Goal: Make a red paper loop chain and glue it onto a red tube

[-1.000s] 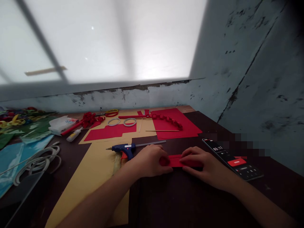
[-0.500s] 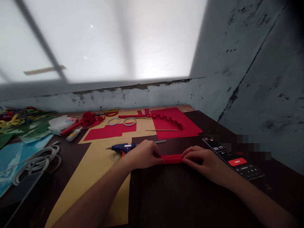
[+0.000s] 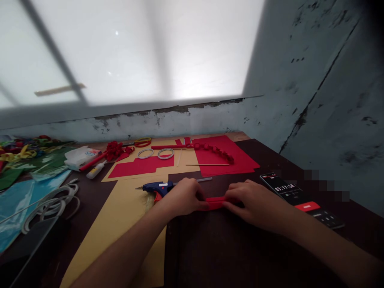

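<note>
A narrow red paper strip [image 3: 215,203], seemingly folded or rolled lengthwise, spans the gap between my two hands over the dark table. My left hand [image 3: 188,197] pinches its left end, and my right hand [image 3: 244,200] pinches the other, with fingertips closed around it. Both ends of the strip are hidden by fingers. Just left of my left hand lies a blue hot glue gun [image 3: 157,187] with a small red light lit; a clear glue stick [image 3: 205,179] pokes out behind it. To the right of my right hand rests a phone [image 3: 300,198] showing a running timer.
Yellow paper [image 3: 120,224] covers the table's left middle. Red sheets [image 3: 222,164], a red paper chain [image 3: 214,150], a thin wooden stick [image 3: 207,165], two tape rings [image 3: 166,153] and scissors [image 3: 142,142] lie farther back. Coiled white cable [image 3: 48,204] sits left, beside a dark box [image 3: 33,248].
My right hand has slid left along the red paper strip, leaving a shorter stretch showing between the hands. The view has shifted slightly.
</note>
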The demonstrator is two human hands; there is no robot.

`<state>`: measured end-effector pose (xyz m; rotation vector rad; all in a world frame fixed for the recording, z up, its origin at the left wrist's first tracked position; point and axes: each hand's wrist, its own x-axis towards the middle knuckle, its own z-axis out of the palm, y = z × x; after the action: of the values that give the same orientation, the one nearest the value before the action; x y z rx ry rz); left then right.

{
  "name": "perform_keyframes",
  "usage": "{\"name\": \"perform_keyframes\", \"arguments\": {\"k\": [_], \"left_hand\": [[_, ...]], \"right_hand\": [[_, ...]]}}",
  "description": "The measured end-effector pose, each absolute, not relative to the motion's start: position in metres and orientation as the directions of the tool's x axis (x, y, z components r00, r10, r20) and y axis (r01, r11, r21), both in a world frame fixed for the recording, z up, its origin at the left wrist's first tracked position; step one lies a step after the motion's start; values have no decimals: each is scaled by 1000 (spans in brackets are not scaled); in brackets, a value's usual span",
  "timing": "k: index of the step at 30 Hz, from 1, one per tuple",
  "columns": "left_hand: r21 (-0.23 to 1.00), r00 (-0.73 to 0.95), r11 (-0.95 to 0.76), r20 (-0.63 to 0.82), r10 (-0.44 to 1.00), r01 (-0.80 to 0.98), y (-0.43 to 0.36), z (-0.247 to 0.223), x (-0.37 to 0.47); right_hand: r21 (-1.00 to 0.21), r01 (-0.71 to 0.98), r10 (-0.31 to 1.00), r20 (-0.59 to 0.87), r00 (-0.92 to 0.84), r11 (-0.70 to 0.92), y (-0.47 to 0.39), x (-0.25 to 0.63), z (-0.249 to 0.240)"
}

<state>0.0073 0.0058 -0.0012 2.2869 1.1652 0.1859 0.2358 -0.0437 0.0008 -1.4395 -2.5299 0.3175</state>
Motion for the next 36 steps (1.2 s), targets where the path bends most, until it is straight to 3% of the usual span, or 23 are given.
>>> {"name": "perform_keyframes", "arguments": {"k": [8, 10, 17, 28, 36], "left_hand": [[510, 588, -442, -164, 792, 738, 4, 4, 3], [483, 568, -427, -191, 801, 764, 5, 7, 1], [401, 550, -450, -180, 815, 798, 3, 10, 3], [280, 509, -464, -111, 854, 840, -7, 4, 12], [68, 590, -587, -33, 807, 807, -32, 3, 33]], "right_hand": [[-399, 779, 862, 66, -502, 484, -31, 227, -18], [-366, 794, 863, 60, -501, 486, -31, 227, -20], [-33, 793, 785, 173, -595, 608, -36, 217, -25], [-58, 808, 803, 171, -571, 587, -35, 218, -31], [-63, 821, 819, 149, -554, 567, -39, 217, -32]]}}
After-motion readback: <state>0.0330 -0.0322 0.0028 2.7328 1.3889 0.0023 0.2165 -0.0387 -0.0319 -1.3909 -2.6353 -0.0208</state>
